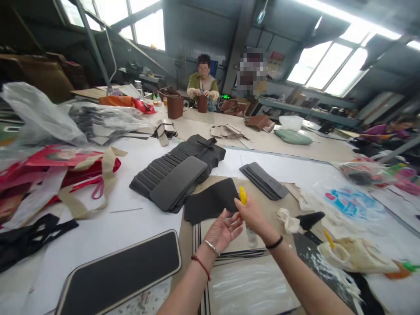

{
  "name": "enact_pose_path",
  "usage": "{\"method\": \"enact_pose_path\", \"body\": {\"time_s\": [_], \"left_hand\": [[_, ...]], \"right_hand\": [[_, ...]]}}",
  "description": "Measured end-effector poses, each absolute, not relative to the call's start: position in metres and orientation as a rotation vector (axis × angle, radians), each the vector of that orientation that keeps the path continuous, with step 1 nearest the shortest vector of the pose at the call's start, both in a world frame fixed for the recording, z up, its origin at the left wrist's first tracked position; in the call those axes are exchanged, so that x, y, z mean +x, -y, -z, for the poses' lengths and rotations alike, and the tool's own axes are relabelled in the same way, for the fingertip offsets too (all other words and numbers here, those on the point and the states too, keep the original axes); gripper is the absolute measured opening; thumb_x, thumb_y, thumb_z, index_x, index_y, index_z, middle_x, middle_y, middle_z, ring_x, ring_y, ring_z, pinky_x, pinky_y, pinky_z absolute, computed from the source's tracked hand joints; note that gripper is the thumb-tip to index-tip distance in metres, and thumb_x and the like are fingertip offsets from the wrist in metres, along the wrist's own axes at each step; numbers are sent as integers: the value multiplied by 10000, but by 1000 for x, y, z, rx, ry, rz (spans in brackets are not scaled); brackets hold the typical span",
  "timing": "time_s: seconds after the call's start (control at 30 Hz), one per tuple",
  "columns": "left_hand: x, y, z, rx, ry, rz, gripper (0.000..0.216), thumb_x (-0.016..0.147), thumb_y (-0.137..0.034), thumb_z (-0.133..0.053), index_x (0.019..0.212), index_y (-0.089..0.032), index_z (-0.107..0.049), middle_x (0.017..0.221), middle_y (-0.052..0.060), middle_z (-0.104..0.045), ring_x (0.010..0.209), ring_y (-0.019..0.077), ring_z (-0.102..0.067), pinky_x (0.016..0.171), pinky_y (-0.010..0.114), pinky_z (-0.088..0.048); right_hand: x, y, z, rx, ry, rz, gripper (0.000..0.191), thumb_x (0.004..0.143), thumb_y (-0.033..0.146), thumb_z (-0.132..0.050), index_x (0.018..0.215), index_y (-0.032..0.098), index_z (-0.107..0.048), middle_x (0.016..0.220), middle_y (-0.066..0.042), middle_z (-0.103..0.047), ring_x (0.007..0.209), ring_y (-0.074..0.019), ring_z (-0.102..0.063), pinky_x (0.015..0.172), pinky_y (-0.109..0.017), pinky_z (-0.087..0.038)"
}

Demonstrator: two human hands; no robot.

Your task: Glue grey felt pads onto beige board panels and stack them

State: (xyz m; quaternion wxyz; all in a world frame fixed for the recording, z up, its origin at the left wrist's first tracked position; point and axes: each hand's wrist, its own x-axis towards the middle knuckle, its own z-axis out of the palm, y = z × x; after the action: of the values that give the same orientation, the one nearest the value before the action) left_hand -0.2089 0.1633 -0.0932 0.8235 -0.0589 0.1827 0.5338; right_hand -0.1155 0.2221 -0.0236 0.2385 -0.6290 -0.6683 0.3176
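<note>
My right hand [251,216] is closed around a yellow tool [243,195], only one end of which shows. Its fingertips meet the right edge of a bent black sheet [211,200]. Palm up, my left hand [226,229] lies beside it with the fingers apart, close to the sheet's lower edge; whether it touches the sheet is unclear. Below both hands lie pale boards [249,284] with dark edges. Behind the sheet, a fanned stack of black strips [164,170] has a rounded black piece [179,183] on top. More black pieces [264,180] are stacked to the right.
A light-rimmed black panel [121,273] lies at front left, near red and beige bags [88,175]. At right are a cup [334,253] with a yellow stick and a printed plastic bag [351,203]. A co-worker [202,85] handles a brown container [202,104] across the table.
</note>
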Motion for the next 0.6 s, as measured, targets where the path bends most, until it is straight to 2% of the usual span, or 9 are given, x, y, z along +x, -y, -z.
{"method": "enact_pose_path", "body": {"time_s": [0.1,0.2,0.3,0.37,0.5,0.6], "left_hand": [[-210,-169,89,-233,-385,-1234,263,768,-391,-586,763,-129,-586,770,78,-665,750,171,-642,736,311,-511],[-219,-180,88,-426,-543,-1462,97,794,-250,-568,844,-173,-598,759,25,-668,707,133,-634,710,285,-521],[-236,-184,92,-494,-667,-1571,149,787,-163,-559,920,-220,-597,786,-10,-675,735,121,-633,746,298,-523],[-248,-176,96,-379,-723,-1581,201,761,-133,-576,946,-208,-600,803,-2,-679,770,124,-632,763,298,-520],[-264,-125,108,39,-950,-1370,288,630,-162,-696,908,-151,-619,802,31,-678,755,144,-624,690,272,-518],[-263,-69,128,280,-1121,-1038,280,563,-287,-739,763,-127,-627,712,22,-655,689,114,-589,638,207,-476]], "right_hand": [[-117,-208,21,-1700,1603,-1040,152,778,320,-461,855,194,-424,563,30,-551,435,-143,-580,406,-245,-450],[-109,-191,16,-1700,1394,-1146,175,785,328,-463,867,197,-381,506,68,-512,400,-137,-582,368,-213,-446],[-84,-172,11,-1732,1355,-1065,223,771,361,-499,864,201,-374,446,93,-487,374,-132,-570,347,-193,-430],[-57,-156,11,-1762,1410,-994,247,761,399,-516,849,205,-392,417,90,-490,363,-132,-553,349,-201,-423],[14,-116,33,-1932,1595,-877,264,770,453,-497,845,202,-457,446,59,-538,357,-122,-497,404,-238,-419],[64,-84,68,-2100,1785,-665,253,768,441,-488,810,195,-526,567,4,-600,501,-155,-558,542,-283,-457]]}}
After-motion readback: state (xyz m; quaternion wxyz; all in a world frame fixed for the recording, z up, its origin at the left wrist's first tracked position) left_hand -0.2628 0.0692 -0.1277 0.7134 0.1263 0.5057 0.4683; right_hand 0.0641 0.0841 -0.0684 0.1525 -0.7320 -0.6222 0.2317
